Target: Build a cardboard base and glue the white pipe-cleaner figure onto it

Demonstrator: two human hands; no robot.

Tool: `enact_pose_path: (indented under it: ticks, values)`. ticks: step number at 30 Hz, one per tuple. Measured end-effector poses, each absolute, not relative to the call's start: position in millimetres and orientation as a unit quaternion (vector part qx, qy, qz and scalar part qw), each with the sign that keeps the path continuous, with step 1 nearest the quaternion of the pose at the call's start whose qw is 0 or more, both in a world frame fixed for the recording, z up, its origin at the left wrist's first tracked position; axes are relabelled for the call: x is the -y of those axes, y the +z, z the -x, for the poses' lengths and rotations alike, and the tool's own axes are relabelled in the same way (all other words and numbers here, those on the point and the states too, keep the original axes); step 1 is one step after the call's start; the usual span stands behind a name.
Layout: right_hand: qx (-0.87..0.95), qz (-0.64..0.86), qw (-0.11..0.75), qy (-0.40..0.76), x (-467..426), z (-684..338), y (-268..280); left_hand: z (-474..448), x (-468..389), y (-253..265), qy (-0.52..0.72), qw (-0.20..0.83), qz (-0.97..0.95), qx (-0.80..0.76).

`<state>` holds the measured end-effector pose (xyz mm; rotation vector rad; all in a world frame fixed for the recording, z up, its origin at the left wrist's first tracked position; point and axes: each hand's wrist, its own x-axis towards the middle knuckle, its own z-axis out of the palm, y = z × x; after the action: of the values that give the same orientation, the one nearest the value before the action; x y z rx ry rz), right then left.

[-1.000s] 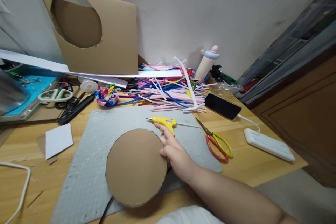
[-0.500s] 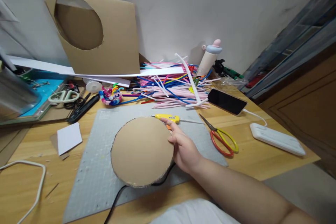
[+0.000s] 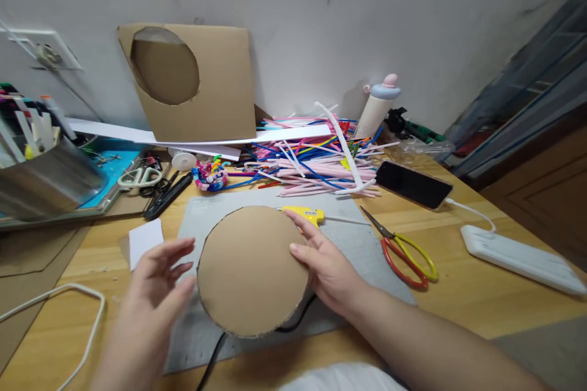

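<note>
A round cardboard disc (image 3: 254, 272) with rough-cut edges is held above a grey cutting mat (image 3: 206, 208). My right hand (image 3: 328, 263) grips its right edge, thumb on the face and fingers behind. At the disc's left side, my left hand (image 3: 158, 299) is open, thumb and fingers apart, slightly blurred; whether it touches the edge I cannot tell. A yellow glue gun (image 3: 305, 215) lies on the mat, partly hidden behind the disc and my right fingers. Its black cord (image 3: 211, 360) shows below the disc.
Red-and-yellow scissors (image 3: 408, 256), a phone (image 3: 413, 184) and a white power strip (image 3: 523, 259) lie to the right. Behind are pipe cleaners (image 3: 316, 174), a bottle (image 3: 376, 107) and cardboard with a round hole (image 3: 224, 85). A metal pen holder (image 3: 50, 180) stands left.
My left hand has come into view from the lower left and is beside the disc. My right hand still holds the disc. The camera view has shifted left and up.
</note>
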<state>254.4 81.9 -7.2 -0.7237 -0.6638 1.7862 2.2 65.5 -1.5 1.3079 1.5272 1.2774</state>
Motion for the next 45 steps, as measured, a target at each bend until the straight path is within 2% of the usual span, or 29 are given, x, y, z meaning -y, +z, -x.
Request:
enact_pose_path:
  ticks: [4, 6, 8, 11, 13, 15, 17, 20, 21, 23, 25, 28, 30, 32, 34, 36, 39, 42, 45]
  values:
    - [0.37, 0.327, 0.533, 0.687, -78.1, -250.6, -12.2, -43.6, -80.5, 8.9, 0.432, 0.58, -0.415, -0.552]
    - [0.397, 0.356, 0.531, 0.659, -76.8, -250.3, -15.2, -56.4, -77.5, 8.8, 0.42, 0.626, -0.368, -0.545]
    - [0.412, 0.392, 0.523, 0.635, -76.2, -250.2, -17.4, -64.9, -74.5, 4.5, 0.434, 0.623, -0.348, -0.55]
    - [0.411, 0.432, 0.502, 0.627, -75.9, -248.7, -17.6, -68.2, -73.1, -7.7, 0.456, 0.597, -0.344, -0.563]
    - [0.384, 0.422, 0.503, 0.649, -75.7, -247.4, -15.3, -62.9, -72.2, -15.8, 0.49, 0.538, -0.374, -0.575]
    - [0.329, 0.392, 0.52, 0.685, -75.8, -248.0, -11.3, -52.7, -69.8, -20.1, 0.562, 0.391, -0.46, -0.566]
    - [0.263, 0.344, 0.51, 0.743, -76.9, -251.7, -6.4, -41.2, -66.3, -18.8, 0.585, 0.216, -0.622, -0.473]
    - [0.191, 0.245, 0.41, 0.858, -80.7, -261.2, -1.3, -28.5, -63.2, -11.1, 0.427, 0.05, -0.85, -0.303]
    - [0.18, 0.221, 0.384, 0.878, -82.2, -263.9, -0.8, -26.1, -63.4, -9.3, 0.376, 0.009, -0.879, -0.294]
    - [0.174, 0.213, 0.387, 0.88, -84.6, -266.5, -1.8, -23.9, -64.9, -8.7, 0.311, -0.047, -0.892, -0.323]
    - [0.175, 0.228, 0.435, 0.854, -85.8, -264.4, -4.9, -25.8, -65.2, -10.7, 0.252, -0.048, -0.893, -0.369]
    - [0.163, 0.242, 0.492, 0.82, -86.0, -256.2, -10.8, -36.2, -56.6, -8.9, 0.187, 0.005, -0.88, -0.437]
    - [0.155, 0.247, 0.512, 0.808, -85.6, -251.2, -14.4, -45.8, -45.5, -0.3, 0.176, 0.087, -0.885, -0.421]
    - [0.147, 0.254, 0.523, 0.8, -84.8, -248.2, -16.9, -53.7, -36.3, 11.6, 0.178, 0.216, -0.907, -0.316]
    - [0.138, 0.259, 0.521, 0.801, -83.0, -246.9, -17.9, -58.9, -35.6, 21.0, 0.214, 0.292, -0.893, -0.268]
    - [0.138, 0.259, 0.502, 0.814, -79.9, -246.4, -17.7, -63.8, -45.6, 22.8, 0.247, 0.263, -0.865, -0.35]
    - [0.158, 0.249, 0.455, 0.84, -74.2, -244.9, -17.0, -77.4, -69.6, 10.6, 0.224, 0.118, -0.828, -0.501]
    - [0.157, 0.249, 0.452, 0.842, -72.6, -244.0, -17.7, -98.8, -79.9, -4.8, 0.194, 0.057, -0.843, -0.499]
    - [0.128, 0.278, 0.482, 0.821, -78.8, -247.4, -17.5, -113.6, -68.1, -3.5, 0.17, 0.103, -0.9, -0.389]
